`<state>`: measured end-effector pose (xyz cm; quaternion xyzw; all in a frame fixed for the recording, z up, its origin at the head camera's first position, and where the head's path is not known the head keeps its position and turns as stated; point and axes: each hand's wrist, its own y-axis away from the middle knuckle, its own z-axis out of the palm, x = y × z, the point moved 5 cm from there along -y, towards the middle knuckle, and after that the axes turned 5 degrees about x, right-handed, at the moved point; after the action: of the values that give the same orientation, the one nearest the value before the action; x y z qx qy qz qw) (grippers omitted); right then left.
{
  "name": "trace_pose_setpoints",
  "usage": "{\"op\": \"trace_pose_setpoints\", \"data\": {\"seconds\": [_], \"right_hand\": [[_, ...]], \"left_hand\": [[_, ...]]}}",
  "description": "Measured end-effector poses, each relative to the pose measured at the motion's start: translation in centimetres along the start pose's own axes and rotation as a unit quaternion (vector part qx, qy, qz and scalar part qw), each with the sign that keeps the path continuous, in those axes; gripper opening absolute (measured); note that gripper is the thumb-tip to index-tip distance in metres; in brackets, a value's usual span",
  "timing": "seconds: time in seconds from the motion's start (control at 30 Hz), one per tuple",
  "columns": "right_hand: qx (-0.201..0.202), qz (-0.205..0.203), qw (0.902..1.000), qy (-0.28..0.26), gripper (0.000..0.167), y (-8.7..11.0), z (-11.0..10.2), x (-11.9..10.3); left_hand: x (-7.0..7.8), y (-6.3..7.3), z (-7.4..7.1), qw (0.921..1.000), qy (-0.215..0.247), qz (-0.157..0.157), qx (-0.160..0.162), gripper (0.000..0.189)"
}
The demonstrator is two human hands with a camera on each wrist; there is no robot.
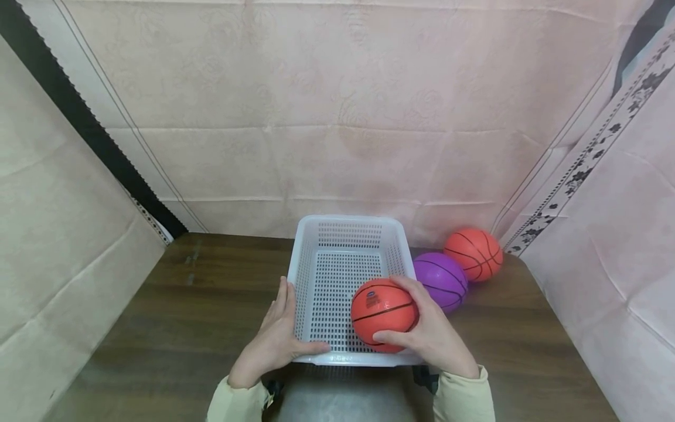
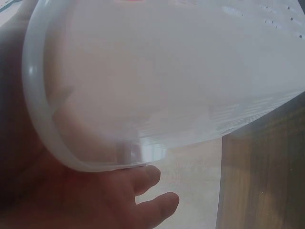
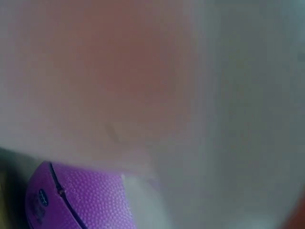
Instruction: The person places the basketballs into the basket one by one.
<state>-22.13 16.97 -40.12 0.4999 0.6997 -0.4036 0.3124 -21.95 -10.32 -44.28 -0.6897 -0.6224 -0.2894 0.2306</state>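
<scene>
A white perforated plastic basket (image 1: 348, 258) stands at the middle of the table. My left hand (image 1: 274, 337) rests against its near left corner, fingers straight along the outer side and thumb lying along the front rim. In the left wrist view two fingertips (image 2: 164, 205) show below the pale basket wall (image 2: 143, 86). An orange mini basketball (image 1: 382, 310) is in the basket's near right part. My right hand (image 1: 435, 334) grips it from the right, thumb in front and fingers over its top. The right wrist view is mostly blurred.
Just right of the basket lies a purple mini basketball (image 1: 440, 281), with another orange ball (image 1: 474, 253) behind it. The brown wooden table (image 1: 174, 328) is bounded at the back and both sides by pale cloth walls (image 1: 343, 117).
</scene>
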Motion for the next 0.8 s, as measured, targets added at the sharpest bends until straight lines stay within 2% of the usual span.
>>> {"op": "trace_pose_setpoints", "data": {"seconds": [0.23, 0.6, 0.8], "right_hand": [[0.000, -0.008, 0.9995, 0.030, 0.093, -0.2, 0.5, 0.1], [-0.008, -0.011, 0.9977, 0.067, 0.095, -0.4, 1.5, 0.1], [-0.007, -0.020, 0.9960, 0.087, 0.094, -0.5, 1.8, 0.0]], "left_hand": [[0.1, -0.1, -0.1, 1.0000, 0.003, 0.007, 0.001, 0.142], [0.1, 0.0, -0.1, 1.0000, -0.005, -0.004, 0.000, 0.140], [0.1, 0.0, 0.0, 1.0000, -0.004, 0.000, 0.003, 0.140]]}}
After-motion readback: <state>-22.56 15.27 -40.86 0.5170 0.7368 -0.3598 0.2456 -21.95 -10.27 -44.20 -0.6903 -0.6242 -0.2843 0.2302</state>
